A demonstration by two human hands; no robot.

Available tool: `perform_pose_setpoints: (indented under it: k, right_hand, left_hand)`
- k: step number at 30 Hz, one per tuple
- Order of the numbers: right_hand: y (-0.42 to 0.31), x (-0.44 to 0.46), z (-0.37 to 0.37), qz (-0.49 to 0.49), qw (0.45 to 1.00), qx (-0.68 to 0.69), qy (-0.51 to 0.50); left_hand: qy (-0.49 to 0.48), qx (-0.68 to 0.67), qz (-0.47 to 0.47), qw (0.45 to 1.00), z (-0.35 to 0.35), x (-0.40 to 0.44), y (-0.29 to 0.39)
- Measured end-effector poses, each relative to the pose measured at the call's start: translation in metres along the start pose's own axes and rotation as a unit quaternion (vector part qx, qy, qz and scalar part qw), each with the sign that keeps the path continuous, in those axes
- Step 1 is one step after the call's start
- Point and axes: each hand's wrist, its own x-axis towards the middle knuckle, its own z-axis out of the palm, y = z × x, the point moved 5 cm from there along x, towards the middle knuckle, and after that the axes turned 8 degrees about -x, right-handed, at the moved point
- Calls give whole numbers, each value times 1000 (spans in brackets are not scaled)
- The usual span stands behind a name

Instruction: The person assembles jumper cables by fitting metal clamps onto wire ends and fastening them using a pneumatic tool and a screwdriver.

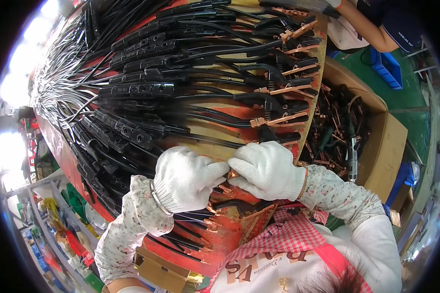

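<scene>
Both hands wear white knitted gloves and meet over the near part of the red table. My left hand point(185, 179) is closed, its fingertips pinched toward the right hand; what lies in them is hidden. Fingers also closed, my right hand point(265, 170) grips a small copper-coloured piece point(233, 174) that shows between the two hands. Just below lie cable ends with bare copper tips point(211, 224) and a black clamp handle point(239, 204). Beyond the hands, a row of black clamps with copper strips point(283, 118) lies along the table edge.
Black cables with long black plastic housings point(137, 90) fan across the table point(230, 234). Grey cables point(58, 88) bunch at its far left. A cardboard box point(384, 151) of copper-and-black clamps stands right, with a hanging power screwdriver point(352, 158). A co-worker's arm point(364, 24) is at upper right.
</scene>
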Motion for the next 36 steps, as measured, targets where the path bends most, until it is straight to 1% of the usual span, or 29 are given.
perform_pose_setpoints:
  k: [4,7,9,13,15,16,19,21,23,25,27,29,30,31,32,33,34,35,36]
  right_hand:
    - [0,0,-1,-7,1000,0,-3]
    - [0,-1,-1,-11,1000,8,9]
    - [0,1,-1,-9,1000,7,9]
    - [0,1,1,-4,1000,1,0]
    - [1,1,1,-2,1000,6,-1]
    - [1,1,1,-2,1000,5,-1]
    - [-1,1,-1,-1,1000,-1,14]
    - [-2,0,-1,-11,1000,-12,-1]
    - [-2,2,0,-20,1000,-19,5]
    - [-5,-6,6,-29,999,-13,-3]
    - [-3,-2,4,-35,999,-19,22]
    - [-7,-3,0,-44,998,-33,41]
    - [-10,-3,-2,-32,998,-45,31]
    - [-11,-5,-4,-20,998,-56,20]
    - [-14,-7,-18,-21,998,-66,12]
    - [-9,-15,-35,-8,998,-38,58]
    - [-2,-26,-54,23,991,-63,113]
    - [12,-46,-69,73,979,-125,144]
    - [33,-68,-83,148,960,-166,170]
  left_hand:
    - [3,22,-15,1000,2,-1,6]
    - [21,35,-37,998,6,-4,6]
    - [44,72,-46,995,6,-3,7]
    - [41,78,-58,994,8,-1,10]
    - [22,67,-77,995,9,1,13]
    - [45,74,-64,994,11,0,12]
    - [46,71,-49,995,11,2,11]
    - [42,66,-40,996,9,-3,13]
    - [36,61,-22,997,9,1,12]
    - [52,63,-22,996,10,0,15]
    - [67,95,-36,993,2,1,17]
    - [75,33,-47,996,6,0,11]
    - [37,22,-80,996,8,-3,9]
    - [40,19,-77,996,6,-2,9]
    - [22,0,-64,998,6,-1,9]
    - [4,-20,-54,998,7,-1,10]
    - [-12,-14,-68,998,4,-3,13]
    - [20,-21,-48,998,9,-6,10]
    - [47,-27,-46,998,11,-6,9]
